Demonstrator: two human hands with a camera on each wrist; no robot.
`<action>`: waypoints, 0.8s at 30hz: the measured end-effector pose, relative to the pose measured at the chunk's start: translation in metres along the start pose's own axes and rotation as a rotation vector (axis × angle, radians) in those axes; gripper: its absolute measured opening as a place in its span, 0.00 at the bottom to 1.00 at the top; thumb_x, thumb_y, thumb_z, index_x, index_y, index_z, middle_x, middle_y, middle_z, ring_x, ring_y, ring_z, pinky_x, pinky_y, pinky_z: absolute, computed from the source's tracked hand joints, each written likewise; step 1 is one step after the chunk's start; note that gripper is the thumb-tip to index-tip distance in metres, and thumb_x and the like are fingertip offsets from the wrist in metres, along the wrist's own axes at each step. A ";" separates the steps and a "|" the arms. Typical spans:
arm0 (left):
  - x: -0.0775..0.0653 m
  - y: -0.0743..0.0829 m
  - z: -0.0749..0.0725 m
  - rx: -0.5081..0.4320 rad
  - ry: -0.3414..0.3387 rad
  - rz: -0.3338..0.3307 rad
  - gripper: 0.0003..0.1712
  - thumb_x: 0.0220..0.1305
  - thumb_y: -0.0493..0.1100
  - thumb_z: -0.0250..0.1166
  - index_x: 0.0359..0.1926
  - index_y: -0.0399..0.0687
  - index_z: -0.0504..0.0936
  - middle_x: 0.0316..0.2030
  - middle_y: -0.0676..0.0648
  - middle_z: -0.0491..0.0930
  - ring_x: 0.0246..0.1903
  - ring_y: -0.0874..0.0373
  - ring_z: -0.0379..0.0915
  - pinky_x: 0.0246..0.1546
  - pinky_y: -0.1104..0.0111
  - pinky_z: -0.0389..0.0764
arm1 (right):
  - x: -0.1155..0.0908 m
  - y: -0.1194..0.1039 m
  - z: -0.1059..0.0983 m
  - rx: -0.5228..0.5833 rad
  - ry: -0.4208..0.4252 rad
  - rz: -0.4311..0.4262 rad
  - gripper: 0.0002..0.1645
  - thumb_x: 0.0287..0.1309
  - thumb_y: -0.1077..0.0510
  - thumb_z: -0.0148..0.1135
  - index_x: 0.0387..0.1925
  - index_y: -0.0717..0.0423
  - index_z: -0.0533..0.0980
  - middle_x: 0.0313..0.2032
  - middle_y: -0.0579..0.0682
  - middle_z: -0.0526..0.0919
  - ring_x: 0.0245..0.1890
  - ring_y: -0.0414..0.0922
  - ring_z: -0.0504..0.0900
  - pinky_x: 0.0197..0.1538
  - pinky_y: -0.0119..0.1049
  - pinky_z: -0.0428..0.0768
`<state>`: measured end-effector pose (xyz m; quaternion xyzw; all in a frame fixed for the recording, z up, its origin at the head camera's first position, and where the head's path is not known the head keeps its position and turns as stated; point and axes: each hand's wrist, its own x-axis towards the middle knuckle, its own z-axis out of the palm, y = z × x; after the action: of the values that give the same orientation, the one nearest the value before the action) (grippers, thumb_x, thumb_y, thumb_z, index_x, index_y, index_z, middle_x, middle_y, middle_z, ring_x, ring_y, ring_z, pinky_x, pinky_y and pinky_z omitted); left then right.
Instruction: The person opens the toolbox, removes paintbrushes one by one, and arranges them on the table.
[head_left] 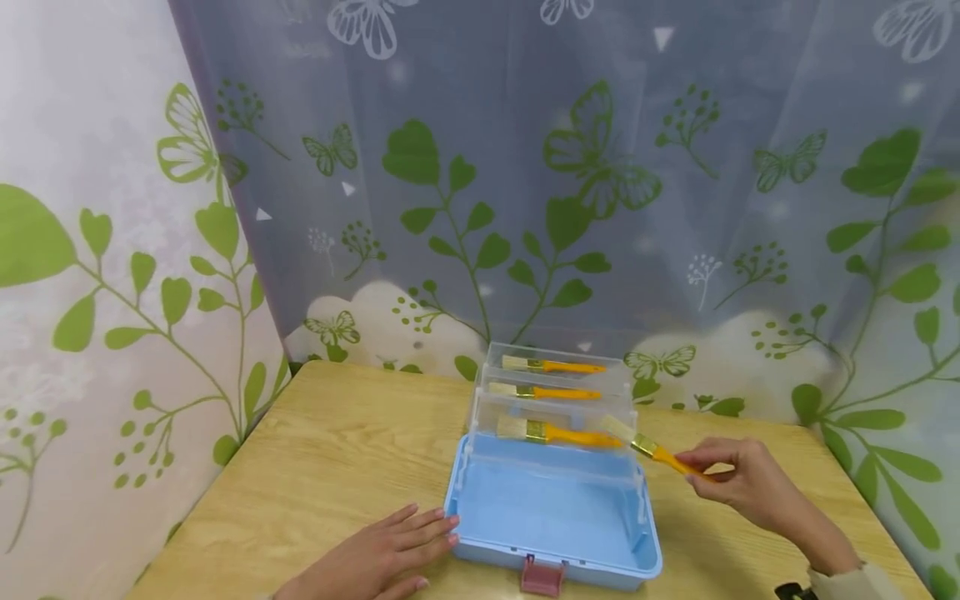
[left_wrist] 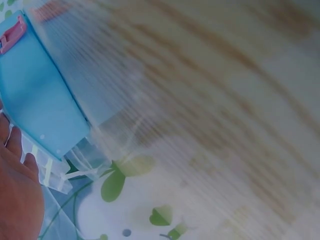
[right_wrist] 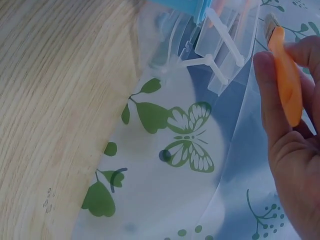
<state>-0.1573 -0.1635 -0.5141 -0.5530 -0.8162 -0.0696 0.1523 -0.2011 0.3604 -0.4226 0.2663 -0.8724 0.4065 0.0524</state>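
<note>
A light-blue storage box (head_left: 555, 508) lies open on the wooden table, its clear trays (head_left: 555, 404) raised in steps at the back. Three paintbrushes with orange handles lie in those trays, the lowest paintbrush (head_left: 558, 433) being the widest. My right hand (head_left: 742, 483) pinches the orange handle of another paintbrush (right_wrist: 287, 80); its pale bristles point left, over the right end of the lowest tray. Fingertips of my left hand (head_left: 382, 554) touch the box's left side, the fingers straight. The left wrist view shows the box's blue wall (left_wrist: 40, 75) beside those fingers.
A pink latch (head_left: 542, 575) sits on the box's front. The wooden table (head_left: 322, 467) extends to both sides. Behind it hangs a curtain (head_left: 465, 167) printed with leaves and butterflies, close to the trays.
</note>
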 end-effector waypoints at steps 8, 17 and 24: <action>0.001 -0.002 0.002 0.034 0.010 0.017 0.38 0.74 0.49 0.61 0.79 0.46 0.59 0.76 0.45 0.62 0.73 0.52 0.62 0.78 0.71 0.31 | -0.008 0.004 -0.003 -0.022 0.083 0.053 0.14 0.56 0.73 0.70 0.45 0.67 0.86 0.41 0.47 0.87 0.37 0.32 0.85 0.34 0.31 0.86; -0.002 -0.005 0.006 0.088 0.079 0.080 0.34 0.79 0.53 0.54 0.78 0.44 0.60 0.75 0.44 0.64 0.77 0.55 0.54 0.78 0.69 0.34 | -0.021 0.020 0.001 -0.037 0.235 0.057 0.13 0.51 0.78 0.71 0.41 0.72 0.86 0.39 0.38 0.87 0.34 0.34 0.87 0.32 0.30 0.86; -0.001 -0.004 0.002 0.035 0.044 0.052 0.36 0.77 0.51 0.58 0.78 0.43 0.60 0.76 0.44 0.63 0.74 0.52 0.61 0.78 0.71 0.33 | -0.026 0.035 0.007 -0.058 0.316 0.078 0.13 0.51 0.78 0.71 0.41 0.72 0.86 0.36 0.41 0.88 0.34 0.31 0.86 0.32 0.28 0.85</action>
<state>-0.1610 -0.1650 -0.5158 -0.5694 -0.7992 -0.0635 0.1819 -0.1955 0.3844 -0.4592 0.1633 -0.8743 0.4198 0.1809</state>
